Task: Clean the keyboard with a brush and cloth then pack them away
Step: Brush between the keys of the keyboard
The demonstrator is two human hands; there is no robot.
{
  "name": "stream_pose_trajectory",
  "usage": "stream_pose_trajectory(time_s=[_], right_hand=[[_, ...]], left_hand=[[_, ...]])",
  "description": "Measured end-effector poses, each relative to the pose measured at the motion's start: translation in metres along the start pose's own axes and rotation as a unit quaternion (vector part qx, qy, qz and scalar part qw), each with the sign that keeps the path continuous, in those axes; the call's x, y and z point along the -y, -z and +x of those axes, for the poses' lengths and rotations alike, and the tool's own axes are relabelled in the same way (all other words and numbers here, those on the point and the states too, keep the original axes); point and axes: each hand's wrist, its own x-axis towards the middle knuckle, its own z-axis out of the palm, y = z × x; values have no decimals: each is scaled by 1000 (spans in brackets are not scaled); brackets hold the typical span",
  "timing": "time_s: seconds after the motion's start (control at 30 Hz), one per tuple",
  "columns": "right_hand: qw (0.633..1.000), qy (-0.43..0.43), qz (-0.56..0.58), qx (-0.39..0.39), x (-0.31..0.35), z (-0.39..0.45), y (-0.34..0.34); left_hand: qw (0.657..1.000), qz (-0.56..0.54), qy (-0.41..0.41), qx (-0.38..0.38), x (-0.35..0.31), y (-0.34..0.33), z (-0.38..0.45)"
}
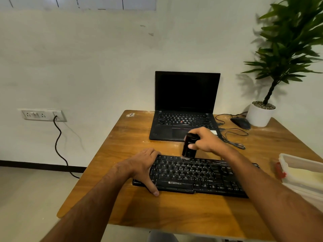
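Observation:
A black keyboard (195,175) lies across the wooden table (174,210), near its front. My left hand (145,168) grips the keyboard's left end, fingers over the far edge and thumb along the near edge. My right hand (204,139) holds a black brush (189,145) upright, its pale bristles touching the keyboard's top key row. No cloth is in view that I can make out.
An open black laptop (185,109) stands behind the keyboard. A black mouse (240,122) with a looped cable and a potted plant (262,114) sit at the back right. A clear plastic container (302,173) with a red clip is at the right edge.

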Motion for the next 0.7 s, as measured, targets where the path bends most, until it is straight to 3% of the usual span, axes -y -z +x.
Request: stream_pose_trajectory(time_s=[0.17, 0.5, 0.7], right_hand=[[1000, -8, -15, -5, -13, -11, 17], [996, 78, 36, -26, 39, -1, -41], [998, 13, -66, -1, 5, -30, 1]], left_hand=[[1000, 0, -2, 1, 1, 0, 0], [1000, 1, -1, 2, -1, 1, -1], [1000, 6, -1, 1, 2, -2, 1]])
